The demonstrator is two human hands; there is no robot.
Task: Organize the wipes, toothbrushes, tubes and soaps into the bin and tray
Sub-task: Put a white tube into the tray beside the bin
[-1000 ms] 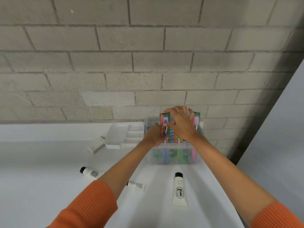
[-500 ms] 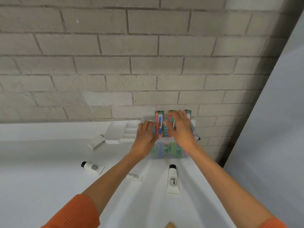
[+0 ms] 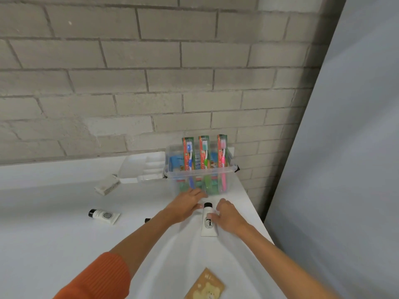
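- Both hands have been drawn back from the toothbrush packs since the earlier frames and are now lowered to the counter in front of the bin.
- White counter (image 3: pixel 54 244): most loose items lie here, against a grey block wall.
- Clear bin (image 3: pixel 172 172): set near the wall at the counter's right end; three toothbrush packs (image 3: pixel 204 154) stand upright in it, with blue wipe packs behind them.
- White tray (image 3: pixel 138 167): touching the bin's left side, its compartments apparently unfilled.
- Left hand (image 3: pixel 185 207): fingers loosely spread, resting just left of the tube's cap; nothing is seen to be held.
- Right hand (image 3: pixel 228 214): fingers laid against the right side of the large tube (image 3: pixel 208 223), not yet closed round it.
- Tan packet (image 3: pixel 205 287): at the near edge, well apart from the bin.
- Soap bar (image 3: pixel 107 184): beside the tray's left corner.
- Small tube (image 3: pixel 104 215): lying to the left, well apart from the hands.
- Risk, as judged: the large tube lies near the counter's right edge, so a glancing push could send it off; a hasty lift toward the bin could tip the upright packs.
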